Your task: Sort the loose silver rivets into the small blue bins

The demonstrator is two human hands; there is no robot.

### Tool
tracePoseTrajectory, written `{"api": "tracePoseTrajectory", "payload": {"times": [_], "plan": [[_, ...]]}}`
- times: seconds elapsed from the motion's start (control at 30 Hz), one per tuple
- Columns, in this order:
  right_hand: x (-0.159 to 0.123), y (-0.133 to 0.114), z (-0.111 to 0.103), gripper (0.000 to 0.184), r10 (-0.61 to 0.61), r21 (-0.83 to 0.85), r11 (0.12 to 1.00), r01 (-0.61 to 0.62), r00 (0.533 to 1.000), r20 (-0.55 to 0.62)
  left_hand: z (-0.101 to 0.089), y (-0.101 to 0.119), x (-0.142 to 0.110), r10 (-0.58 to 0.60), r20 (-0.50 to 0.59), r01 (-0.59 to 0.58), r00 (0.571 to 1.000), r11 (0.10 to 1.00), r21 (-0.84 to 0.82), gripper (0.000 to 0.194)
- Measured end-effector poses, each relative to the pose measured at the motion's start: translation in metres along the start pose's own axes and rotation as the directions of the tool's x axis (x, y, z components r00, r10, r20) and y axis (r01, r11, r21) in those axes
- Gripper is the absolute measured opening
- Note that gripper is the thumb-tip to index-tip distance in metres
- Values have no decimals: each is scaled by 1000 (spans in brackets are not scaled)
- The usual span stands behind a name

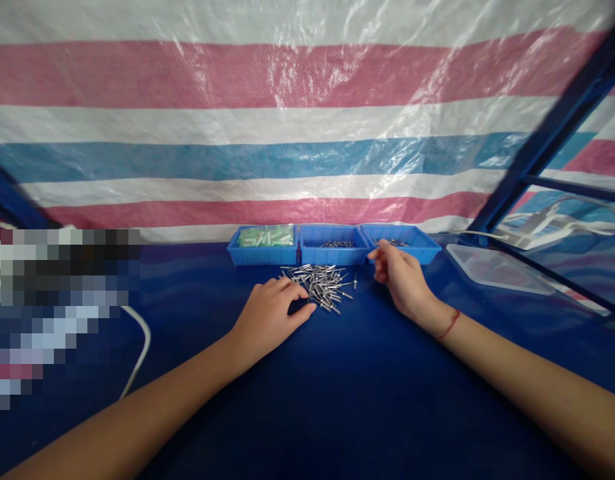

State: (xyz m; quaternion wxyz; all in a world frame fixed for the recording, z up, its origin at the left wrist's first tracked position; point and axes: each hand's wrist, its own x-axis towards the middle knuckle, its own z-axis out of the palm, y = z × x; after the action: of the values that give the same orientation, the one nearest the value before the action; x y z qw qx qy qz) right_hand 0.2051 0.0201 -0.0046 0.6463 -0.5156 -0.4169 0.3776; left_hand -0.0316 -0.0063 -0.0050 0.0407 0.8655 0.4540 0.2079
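Observation:
A loose pile of silver pop rivets (323,288) lies on the dark blue table, in front of the blue bins. My left hand (271,312) rests at the pile's left edge, thumb and index finger apart, the fingertips at the nearest rivets. To the right of the pile, my right hand (400,279) is raised in front of the right bin (427,248), its fingers curled in; whether they pinch anything is hidden. Metal rivets also lie in that bin and in the middle bin (332,256).
The left bin (263,256) holds pale green and white pieces in clear plastic. A translucent lid (497,269) lies at right by a blue metal frame (547,127) and white cables. Striped sheeting hangs behind. At left, a white cable (143,333) runs beside a blurred-out area.

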Motion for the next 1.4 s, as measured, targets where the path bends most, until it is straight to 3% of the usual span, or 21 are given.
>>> {"api": "tracePoseTrajectory", "payload": {"times": [0.1,0.17,0.23,0.37,0.43,0.6,0.73,0.8,0.97,1.4], "plan": [[-11,2,5,41,-132,-211,963,164,979,158,-2,2,0,-23,15,23,1000,1000,-5,15],[-19,1,7,41,-210,-355,880,315,929,304,-3,3,1,-36,23,36,999,999,3,17],[-26,-2,9,38,-262,-418,778,469,847,463,-3,2,1,-57,6,57,998,998,4,18],[-42,-6,13,18,-326,-391,575,719,639,697,-3,1,1,-45,-111,44,993,999,-16,15],[-48,-6,15,22,-322,-386,507,770,585,744,-3,3,0,14,-157,-19,987,999,-26,12],[-50,-3,15,20,-392,-384,484,786,587,708,-3,11,-3,146,-207,-157,967,987,-38,9],[-49,-5,14,16,-378,-328,469,820,522,764,-2,13,-2,128,-240,-170,962,972,-161,9],[-50,-6,15,16,-365,-308,488,817,511,778,-1,13,-1,96,-235,-162,967,945,-283,6],[-54,-6,18,16,-363,-292,570,768,554,750,0,10,1,17,-192,-105,981,882,-459,5],[-54,-4,20,10,-368,-271,596,756,556,745,0,8,1,5,-201,-101,980,876,-471,9]]}}
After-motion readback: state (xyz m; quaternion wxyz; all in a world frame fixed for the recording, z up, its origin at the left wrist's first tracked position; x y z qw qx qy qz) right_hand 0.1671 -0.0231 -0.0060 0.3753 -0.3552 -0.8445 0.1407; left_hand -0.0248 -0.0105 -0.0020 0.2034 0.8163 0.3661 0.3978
